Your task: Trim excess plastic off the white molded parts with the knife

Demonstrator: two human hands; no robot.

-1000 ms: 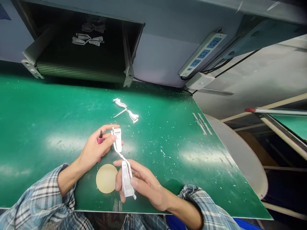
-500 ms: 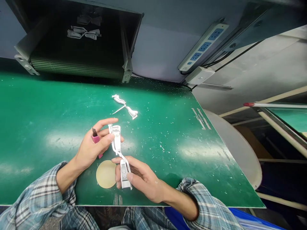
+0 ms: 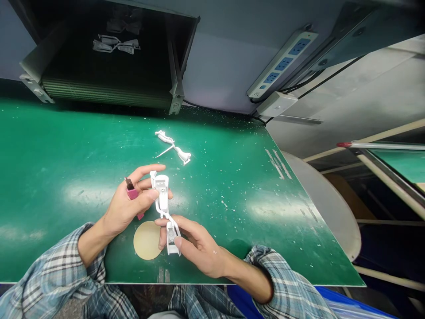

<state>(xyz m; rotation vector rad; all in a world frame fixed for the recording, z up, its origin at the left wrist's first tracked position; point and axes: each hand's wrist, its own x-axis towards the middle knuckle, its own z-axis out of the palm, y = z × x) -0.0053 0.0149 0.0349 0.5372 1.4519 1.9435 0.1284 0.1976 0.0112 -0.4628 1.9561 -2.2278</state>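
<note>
Between both hands is a white molded plastic piece [image 3: 162, 195], two hollow parts joined by a thin bent runner. My left hand [image 3: 131, 201] pinches its upper part with thumb and fingers. Tucked in that same hand is a small pink-handled tool [image 3: 132, 192] with a dark tip; its kind I cannot make out. My right hand [image 3: 199, 246] grips the lower part, thumb on its face. A similar white piece [image 3: 173, 147] lies on the green table beyond my hands. Under the fingers of my right hand, partly covered, is a pale yellow disc [image 3: 146, 241].
A conveyor [image 3: 106, 93] with more white pieces [image 3: 116, 44] on its belt ends at the table's back left. White specks dot the green tabletop [image 3: 232, 177]. A power strip [image 3: 282, 64] is mounted on the back wall. Beyond the table's right edge is a grey rounded surface [image 3: 325, 208].
The held white piece has tilted slightly, its lower part shifting up a little. Both hands keep their grip and have barely moved.
</note>
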